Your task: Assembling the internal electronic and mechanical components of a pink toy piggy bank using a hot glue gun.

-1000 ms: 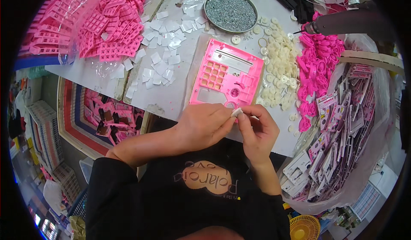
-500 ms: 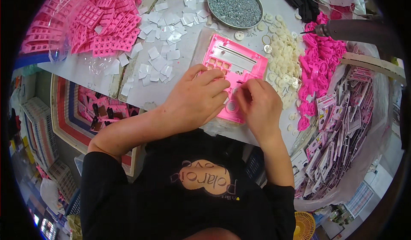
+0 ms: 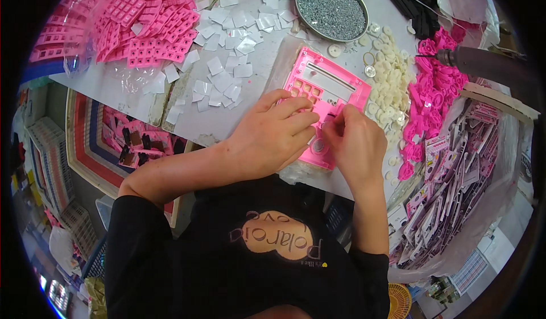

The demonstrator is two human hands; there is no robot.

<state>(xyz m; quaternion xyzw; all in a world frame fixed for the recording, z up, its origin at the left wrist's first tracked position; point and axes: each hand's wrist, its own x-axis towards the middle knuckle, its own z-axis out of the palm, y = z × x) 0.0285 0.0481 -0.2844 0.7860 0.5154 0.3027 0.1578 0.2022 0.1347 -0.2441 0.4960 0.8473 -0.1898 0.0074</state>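
Head view has the left hand (image 3: 278, 128), fingers slightly apart, across the left side of the pink casing (image 3: 324, 105) on the white table (image 3: 227, 122), the right hand (image 3: 361, 142) with fingertips together at its right side, any held part hidden, then cream discs (image 3: 389, 71), and farther off a round dish (image 3: 296, 10) of small metal pieces (image 3: 331, 10).

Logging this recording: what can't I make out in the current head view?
Head view:
- Whatever may be between the right hand's fingertips: hidden by its own fingers.
- Part of the pink casing: covered by the left hand.
- Heap of small grey pieces: too small to tell singly.
- Dark power tool: rear end lost in the dark rim.
- Yellow basket: cut off by the lower edge.
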